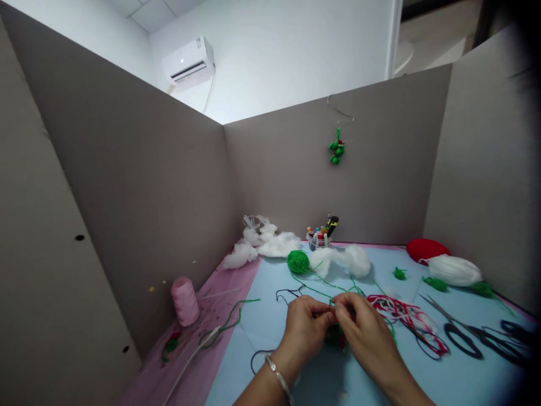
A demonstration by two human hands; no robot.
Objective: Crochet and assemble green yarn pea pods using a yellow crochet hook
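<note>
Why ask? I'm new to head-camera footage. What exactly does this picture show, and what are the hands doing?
This picture comes from one camera worn on a person's head, looking forward and down, so the two bare hands are that person's own. The left hand, with a silver bangle on its wrist, and the right hand pinch a small green-and-red yarn bundle between them. On the pale blue sheet lie a round green yarn ball, fluffy white cotton stuffing and black-handled steel scissors. A pink thread cone stands on the pink sheet beside it.
</note>
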